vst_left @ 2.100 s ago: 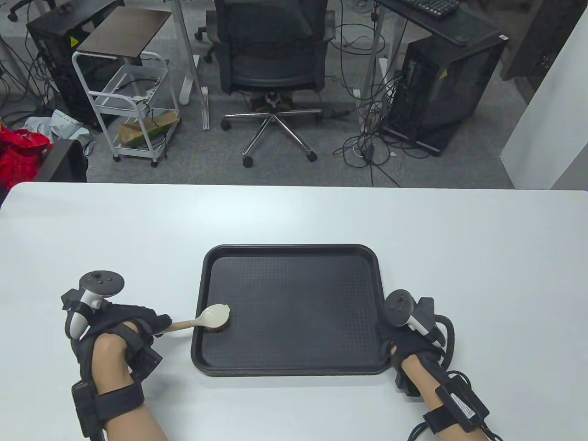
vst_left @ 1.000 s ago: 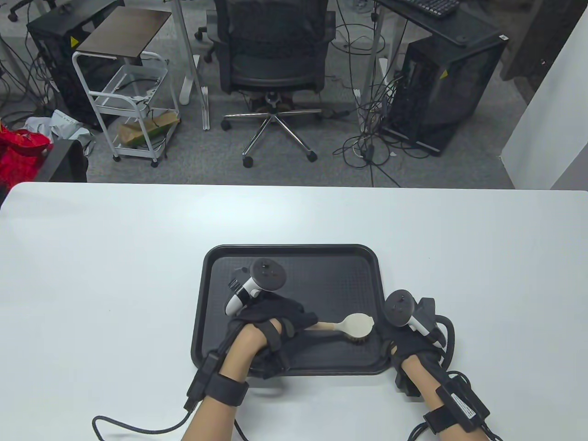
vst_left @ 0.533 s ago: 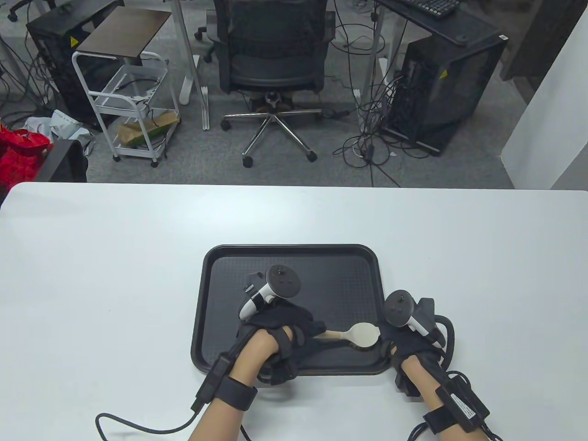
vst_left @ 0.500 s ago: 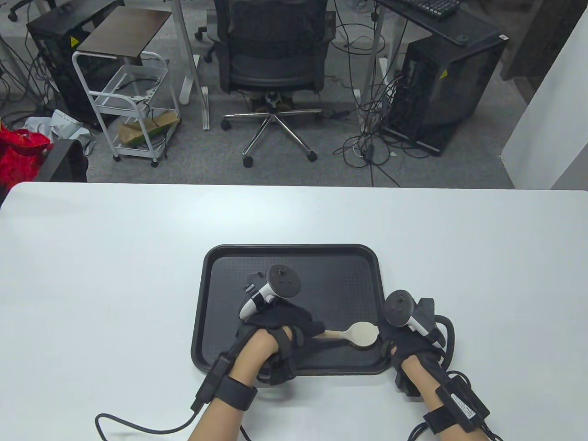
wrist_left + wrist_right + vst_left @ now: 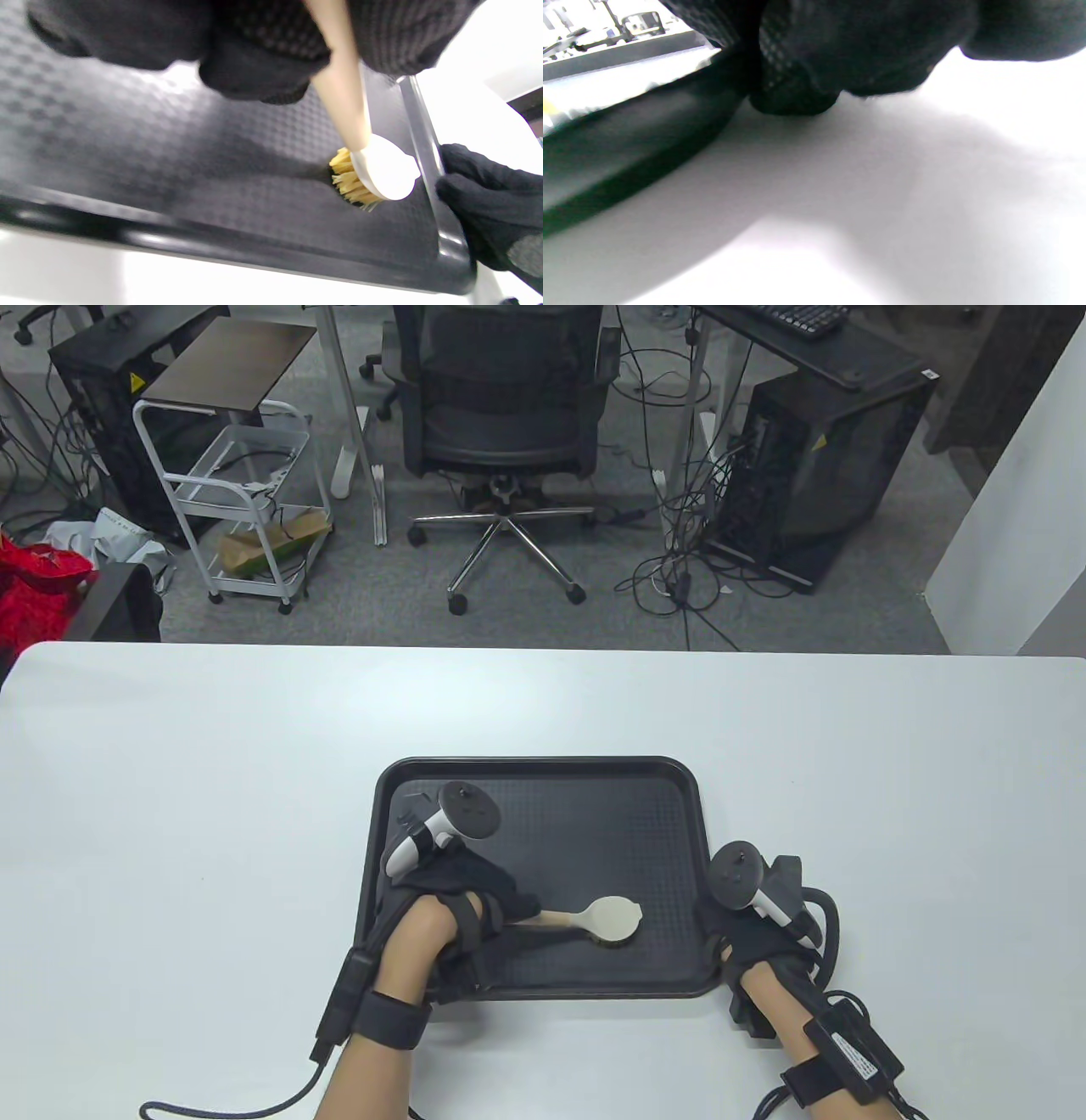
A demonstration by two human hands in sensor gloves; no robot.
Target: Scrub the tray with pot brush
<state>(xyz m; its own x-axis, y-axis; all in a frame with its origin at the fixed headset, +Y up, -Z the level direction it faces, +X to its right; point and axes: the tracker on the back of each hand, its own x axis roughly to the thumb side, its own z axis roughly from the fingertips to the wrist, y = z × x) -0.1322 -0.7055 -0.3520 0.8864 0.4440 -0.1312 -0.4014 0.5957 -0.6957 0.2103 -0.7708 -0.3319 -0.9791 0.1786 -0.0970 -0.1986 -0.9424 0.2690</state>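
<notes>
Left hand (image 5: 462, 899) grips pale, tan-bristled pot brush (image 5: 607, 920).

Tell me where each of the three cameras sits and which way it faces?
Table view: overhead, looking down on the white table, black tray, both gloved forearms; office beyond.
Left wrist view: under the left hand, looking along the pot brush across the tray floor.
Right wrist view: under the right hand, low over the table beside the tray rim.
Shared: table and left wrist views both show the brush on the tray.
</notes>
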